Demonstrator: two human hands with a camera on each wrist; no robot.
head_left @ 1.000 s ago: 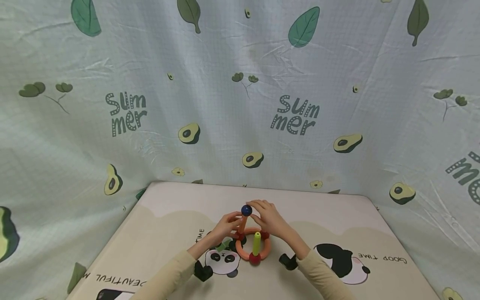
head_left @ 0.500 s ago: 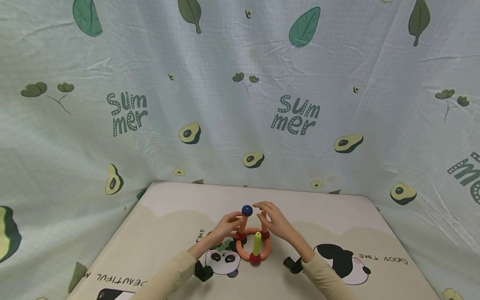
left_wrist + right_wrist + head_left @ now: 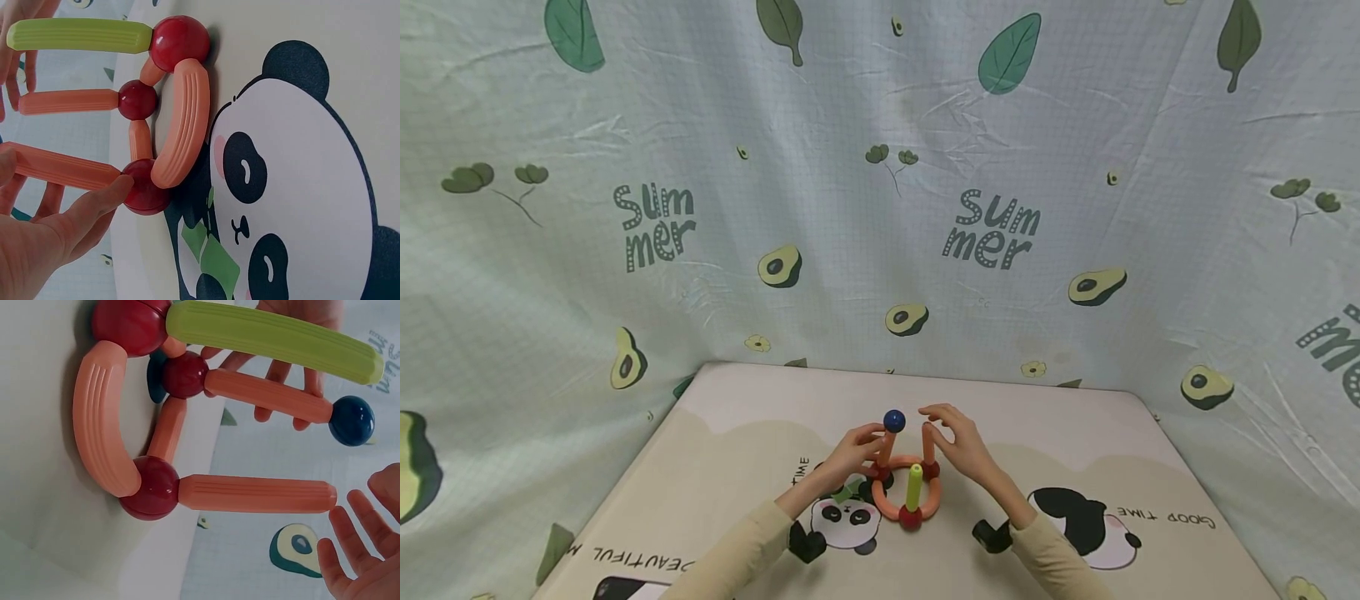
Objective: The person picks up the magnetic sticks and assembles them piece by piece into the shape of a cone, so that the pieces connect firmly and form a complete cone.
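A toy frame stands on the table: curved orange pieces [image 3: 187, 125] joined by red balls [image 3: 181, 44] into a ring, with three upright sticks. One upright is a yellow-green stick [image 3: 914, 487], bare at its tip. My left hand [image 3: 852, 454] holds the left orange stick [image 3: 62, 165] between thumb and fingers, a fingertip at the red ball below. That stick carries a blue ball [image 3: 351, 420] on top. Beside the bare top of the right orange stick [image 3: 256, 494], my right hand [image 3: 961, 443] has its fingers spread and loosely bent, grasping nothing.
The table cover [image 3: 752, 408] is printed with pandas, a dog and lettering. A hanging cloth [image 3: 835, 208] with avocados and leaves rises behind the table. Dark devices [image 3: 807, 542] sit at both wrists.
My right hand has moved right, away from the blue ball, to the top of the right orange stick. My left hand stays on its stick.
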